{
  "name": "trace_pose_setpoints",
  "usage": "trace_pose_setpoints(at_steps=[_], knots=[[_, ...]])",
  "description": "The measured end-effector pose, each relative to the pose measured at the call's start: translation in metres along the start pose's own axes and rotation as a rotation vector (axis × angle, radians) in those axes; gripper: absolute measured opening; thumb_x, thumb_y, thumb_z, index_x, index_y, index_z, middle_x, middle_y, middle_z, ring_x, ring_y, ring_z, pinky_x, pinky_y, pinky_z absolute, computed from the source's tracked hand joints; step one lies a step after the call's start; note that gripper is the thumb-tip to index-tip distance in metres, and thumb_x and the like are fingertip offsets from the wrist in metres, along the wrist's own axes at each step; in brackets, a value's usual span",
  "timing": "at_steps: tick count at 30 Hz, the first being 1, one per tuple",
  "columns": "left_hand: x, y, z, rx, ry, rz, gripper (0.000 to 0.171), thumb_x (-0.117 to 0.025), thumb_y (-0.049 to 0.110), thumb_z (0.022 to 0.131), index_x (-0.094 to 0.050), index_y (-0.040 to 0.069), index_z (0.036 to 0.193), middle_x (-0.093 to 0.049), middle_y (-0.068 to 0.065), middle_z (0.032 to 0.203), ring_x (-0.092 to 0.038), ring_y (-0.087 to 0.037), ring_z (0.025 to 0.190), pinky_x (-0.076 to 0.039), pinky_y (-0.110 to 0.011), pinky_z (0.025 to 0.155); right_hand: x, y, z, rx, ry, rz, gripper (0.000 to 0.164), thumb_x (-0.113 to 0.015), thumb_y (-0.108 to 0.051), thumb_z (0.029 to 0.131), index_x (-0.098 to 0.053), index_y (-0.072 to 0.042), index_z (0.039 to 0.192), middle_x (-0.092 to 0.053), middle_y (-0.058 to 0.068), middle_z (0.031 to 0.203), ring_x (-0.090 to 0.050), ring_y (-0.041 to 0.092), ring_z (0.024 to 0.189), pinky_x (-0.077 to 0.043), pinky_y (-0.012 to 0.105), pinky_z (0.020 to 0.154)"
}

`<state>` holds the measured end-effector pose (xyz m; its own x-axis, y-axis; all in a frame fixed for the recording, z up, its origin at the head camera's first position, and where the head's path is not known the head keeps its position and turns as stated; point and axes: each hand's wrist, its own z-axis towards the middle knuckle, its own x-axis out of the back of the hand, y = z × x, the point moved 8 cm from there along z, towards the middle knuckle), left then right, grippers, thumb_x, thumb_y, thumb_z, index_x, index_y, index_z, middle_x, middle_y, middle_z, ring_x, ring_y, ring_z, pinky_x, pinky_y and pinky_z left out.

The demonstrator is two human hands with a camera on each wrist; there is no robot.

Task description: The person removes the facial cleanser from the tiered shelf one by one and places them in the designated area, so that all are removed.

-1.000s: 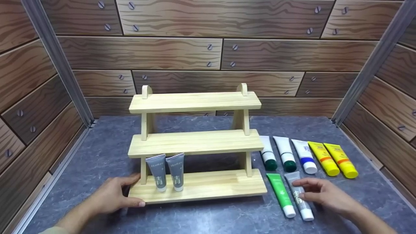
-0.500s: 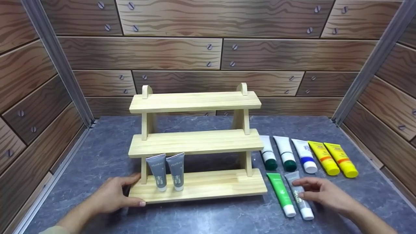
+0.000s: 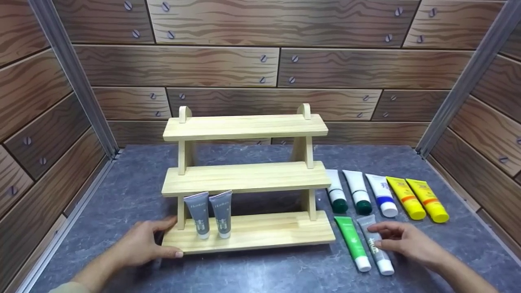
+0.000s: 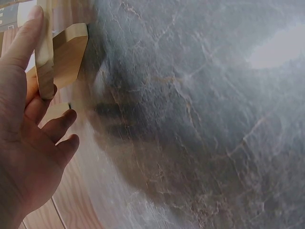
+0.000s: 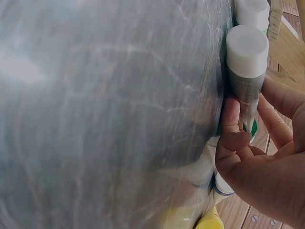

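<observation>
A three-tier wooden display shelf [image 3: 244, 179] stands in the middle of the head view. My left hand [image 3: 136, 244] grips the left end of its bottom board, the thumb along the front edge and other fingers around the back. Two small grey tubes [image 3: 222, 213] stand cap-down on that board. At the right my right hand [image 3: 413, 246] holds a lying grey tube with a white cap [image 3: 383, 263], its fingers bent about the tube's sides. In the right wrist view the white cap [image 5: 248, 51] points away from the fingers. A green tube [image 3: 353, 244] lies just left of it.
Behind the right hand lies a row of tubes: white ones with green caps [image 3: 357, 191], a white and blue one [image 3: 381, 195] and two yellow ones [image 3: 427, 199]. The grey marbled table [image 3: 260, 272] is enclosed by wood-patterned walls [image 3: 220, 65].
</observation>
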<state>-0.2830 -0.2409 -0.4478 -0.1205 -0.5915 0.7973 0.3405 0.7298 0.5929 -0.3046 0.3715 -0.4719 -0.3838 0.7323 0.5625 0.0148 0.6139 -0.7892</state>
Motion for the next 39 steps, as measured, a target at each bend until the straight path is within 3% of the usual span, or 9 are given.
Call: trace_pose_setpoints(at_steps=[6, 13, 21, 26, 30, 34, 39], knots=[[-0.001, 0.002, -0.001, -0.014, 0.004, 0.016, 0.097, -0.095, 0.054, 0.072, -0.062, 0.0, 0.146, -0.063, -0.025, 0.142, -0.061, -0.042, 0.131, -0.046, -0.062, 0.11, 0.003, 0.001, -0.004, 0.033, -0.002, 0.002, 0.048, -0.073, -0.02, 0.102, -0.062, 0.004, 0.142, -0.065, 0.023, 0.137, -0.062, 0.027, 0.115, -0.055, 0.025, 0.087], [-0.001, 0.001, 0.0, -0.004, 0.001, 0.005, 0.101, -0.094, 0.058, 0.071, -0.061, -0.001, 0.146, -0.062, -0.025, 0.143, -0.06, -0.043, 0.132, -0.045, -0.062, 0.112, 0.006, 0.005, -0.006, 0.012, 0.011, 0.004, 0.051, -0.074, -0.022, 0.102, -0.061, 0.006, 0.142, -0.067, 0.023, 0.135, -0.064, 0.025, 0.112, -0.056, 0.025, 0.085], [0.0, 0.001, 0.0, 0.0, 0.003, -0.003, 0.102, -0.093, 0.061, 0.071, -0.061, 0.0, 0.146, -0.062, -0.024, 0.143, -0.06, -0.044, 0.131, -0.045, -0.063, 0.111, 0.009, 0.0, -0.011, 0.073, 0.021, 0.022, 0.05, -0.075, -0.018, 0.1, -0.061, 0.009, 0.14, -0.068, 0.026, 0.131, -0.068, 0.021, 0.109, -0.058, 0.024, 0.087], [0.0, 0.001, 0.0, -0.001, -0.001, -0.005, 0.102, -0.094, 0.059, 0.071, -0.061, -0.001, 0.146, -0.062, -0.025, 0.143, -0.06, -0.045, 0.132, -0.045, -0.063, 0.111, 0.018, -0.007, -0.016, 0.064, 0.041, -0.001, 0.051, -0.075, -0.018, 0.1, -0.06, 0.007, 0.142, -0.068, 0.027, 0.13, -0.067, 0.024, 0.109, -0.059, 0.026, 0.085], [0.0, 0.002, 0.0, -0.009, 0.004, -0.003, 0.101, -0.094, 0.058, 0.071, -0.061, -0.001, 0.146, -0.063, -0.024, 0.142, -0.061, -0.043, 0.131, -0.046, -0.062, 0.111, 0.023, -0.021, -0.02, 0.038, 0.04, 0.004, 0.053, -0.074, -0.021, 0.102, -0.058, 0.005, 0.146, -0.063, 0.03, 0.137, -0.066, 0.028, 0.113, -0.06, 0.029, 0.087], [0.0, 0.003, 0.0, -0.02, 0.006, 0.006, 0.098, -0.095, 0.055, 0.072, -0.062, -0.001, 0.146, -0.065, -0.023, 0.14, -0.062, -0.04, 0.13, -0.047, -0.061, 0.11, 0.021, -0.046, -0.022, 0.085, 0.029, 0.033, 0.054, -0.073, -0.02, 0.102, -0.057, 0.003, 0.147, -0.061, 0.03, 0.14, -0.067, 0.025, 0.115, -0.06, 0.028, 0.09], [0.001, 0.002, 0.0, -0.003, 0.0, 0.006, 0.101, -0.094, 0.058, 0.072, -0.061, -0.001, 0.147, -0.064, -0.023, 0.141, -0.061, -0.04, 0.13, -0.047, -0.061, 0.111, 0.014, -0.09, -0.025, 0.277, 0.003, 0.075, 0.046, -0.07, -0.008, 0.102, -0.058, 0.007, 0.144, -0.064, 0.026, 0.134, -0.07, 0.017, 0.111, -0.062, 0.029, 0.09]])
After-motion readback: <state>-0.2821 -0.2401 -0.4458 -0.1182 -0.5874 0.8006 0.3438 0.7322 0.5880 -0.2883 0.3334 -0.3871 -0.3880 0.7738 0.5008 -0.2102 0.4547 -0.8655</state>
